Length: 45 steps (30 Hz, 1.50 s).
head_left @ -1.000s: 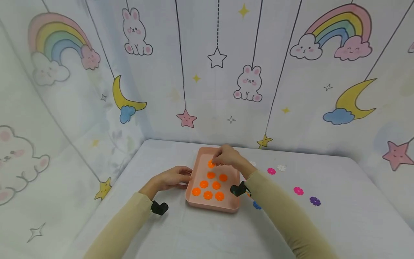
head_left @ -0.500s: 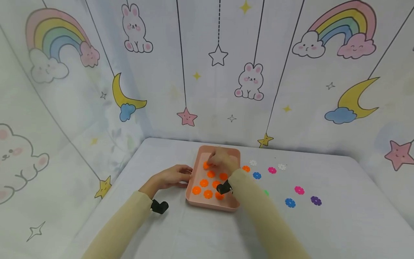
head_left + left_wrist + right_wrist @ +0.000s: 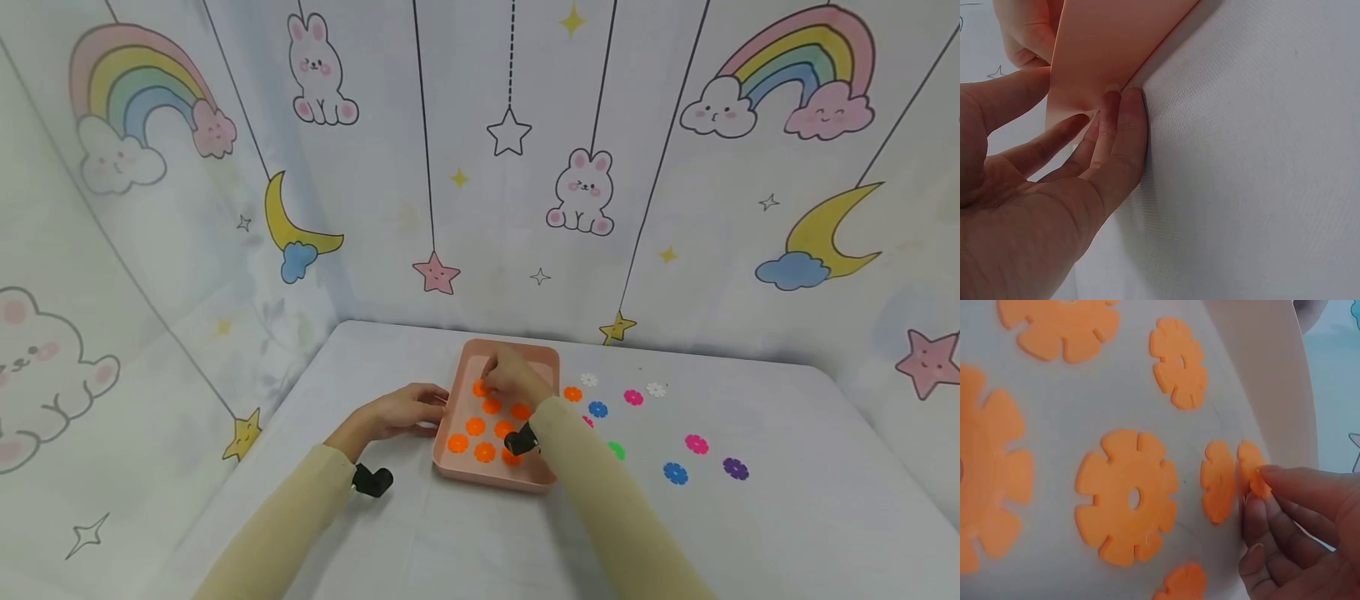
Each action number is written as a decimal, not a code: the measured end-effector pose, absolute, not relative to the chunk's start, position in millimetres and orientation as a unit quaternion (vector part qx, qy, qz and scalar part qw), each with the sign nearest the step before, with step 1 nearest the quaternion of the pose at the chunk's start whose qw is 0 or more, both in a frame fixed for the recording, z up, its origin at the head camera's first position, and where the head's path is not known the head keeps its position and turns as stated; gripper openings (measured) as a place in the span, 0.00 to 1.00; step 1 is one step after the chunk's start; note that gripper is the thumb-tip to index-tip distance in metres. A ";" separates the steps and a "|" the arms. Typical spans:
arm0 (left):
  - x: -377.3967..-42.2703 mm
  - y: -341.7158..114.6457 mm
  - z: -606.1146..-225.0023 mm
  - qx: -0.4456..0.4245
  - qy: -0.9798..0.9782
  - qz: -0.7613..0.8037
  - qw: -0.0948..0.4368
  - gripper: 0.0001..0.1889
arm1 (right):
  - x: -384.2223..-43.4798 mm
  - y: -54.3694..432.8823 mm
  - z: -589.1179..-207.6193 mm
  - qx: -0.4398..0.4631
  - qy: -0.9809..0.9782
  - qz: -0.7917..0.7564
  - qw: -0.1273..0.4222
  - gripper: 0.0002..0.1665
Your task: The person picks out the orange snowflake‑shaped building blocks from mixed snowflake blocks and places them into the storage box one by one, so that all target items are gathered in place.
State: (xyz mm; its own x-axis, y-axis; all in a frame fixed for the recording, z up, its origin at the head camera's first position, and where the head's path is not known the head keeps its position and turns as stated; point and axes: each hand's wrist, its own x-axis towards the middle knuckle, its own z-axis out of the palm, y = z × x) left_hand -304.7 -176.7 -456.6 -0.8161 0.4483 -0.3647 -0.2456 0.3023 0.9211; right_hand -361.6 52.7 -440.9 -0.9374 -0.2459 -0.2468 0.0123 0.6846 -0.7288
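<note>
My right hand (image 3: pixel 516 377) is over the far left part of a pink tray (image 3: pixel 491 479). Its thumb and fingers pinch an orange notched disc (image 3: pixel 1252 464), seen tilted near the tray wall in the right wrist view. Flat on the tray floor beside it lies another orange disc (image 3: pixel 1217 481). Several more matching discs (image 3: pixel 476 427) are spread over the tray floor, partly covered by the right arm. My left hand (image 3: pixel 405 410) touches the tray's left side from outside. In the left wrist view, its extended fingertips (image 3: pixel 1132 100) rest against the outer wall, low by the cloth.
Right of the tray, loose notched discs lie on the white cloth: blue (image 3: pixel 676 473), purple (image 3: pixel 736 468), pink (image 3: pixel 697 444), white (image 3: pixel 656 389), green (image 3: pixel 617 450) and orange (image 3: pixel 573 394). A patterned curtain (image 3: pixel 487 208) stands behind the table.
My right hand has moved left and slightly nearer within the tray, and the forearm has swung left, uncovering discs on the cloth. The left hand has stayed at the tray's side.
</note>
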 end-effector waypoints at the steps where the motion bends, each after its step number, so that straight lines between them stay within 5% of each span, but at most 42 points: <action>1: -304.7 -176.4 -456.6 0.069 0.751 0.587 0.295 0.24 | -361.8 53.0 -441.2 -0.066 0.903 -0.391 0.165 0.03; 26: -304.6 -168.4 -453.1 0.072 0.755 0.581 0.297 0.24 | -361.2 63.2 -427.4 -0.074 0.918 -0.354 0.162 0.06; 45: -300.9 -174.6 -455.7 0.071 0.761 0.578 0.286 0.24 | -327.3 144.4 -388.3 -0.220 0.919 -0.315 0.087 0.14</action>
State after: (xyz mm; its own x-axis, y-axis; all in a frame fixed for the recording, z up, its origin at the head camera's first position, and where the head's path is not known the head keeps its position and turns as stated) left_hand -300.9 -174.6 -455.7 -0.8265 0.4384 -0.3531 -0.2229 0.3212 0.9204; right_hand -327.3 144.4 -388.3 -0.8884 -0.4585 -0.0224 -0.3487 0.7057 -0.6168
